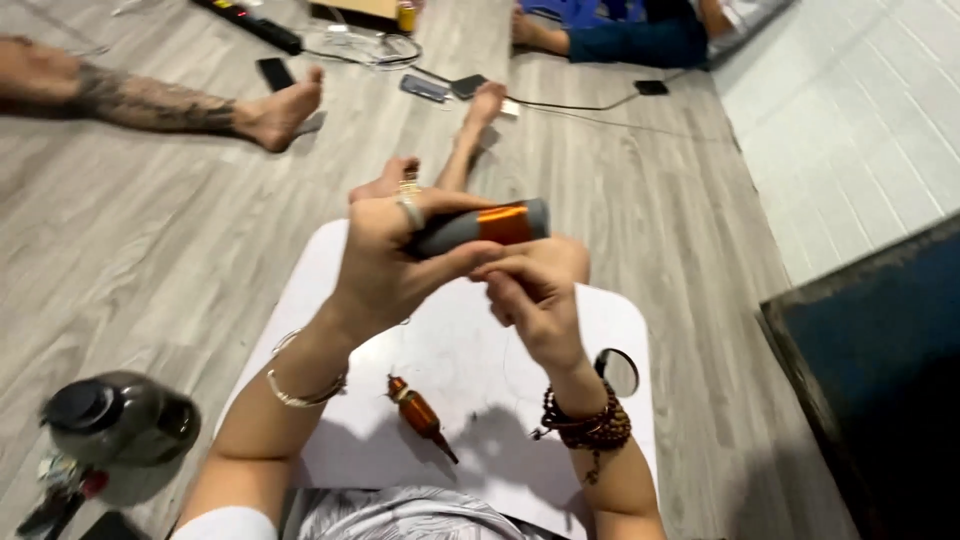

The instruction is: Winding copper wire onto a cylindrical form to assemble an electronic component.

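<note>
Pale ribbed cloth [400,515] at the lower edge lies nearest the lens, and one white lap tray [480,420] with rounded corners and a smooth matt top begins just beyond it. One round cup hole [622,372] is cut into its right side. One small orange-brown pen-shaped tool [420,412], tapering to a dark point, lies on the tray between the two forearms.

Left hand [385,262]: closed around one cylindrical grey handpiece [485,226] with a glossy orange band, held level above the tray. One ring sits on a finger and one thin metal bangle [305,392] on the wrist.

Right hand [530,290]: fingers curled, tips touching the underside of the handpiece near the orange band; whether they grip it cannot be told. Strands of dark wooden beads [590,425] circle this wrist.

One dark round-bodied jug [120,420], blurred, stands on the grey wood-grain plank floor [150,260] left of the tray. Three bare feet of other persons rest on the floor further off, among cables and flat dark devices
</note>
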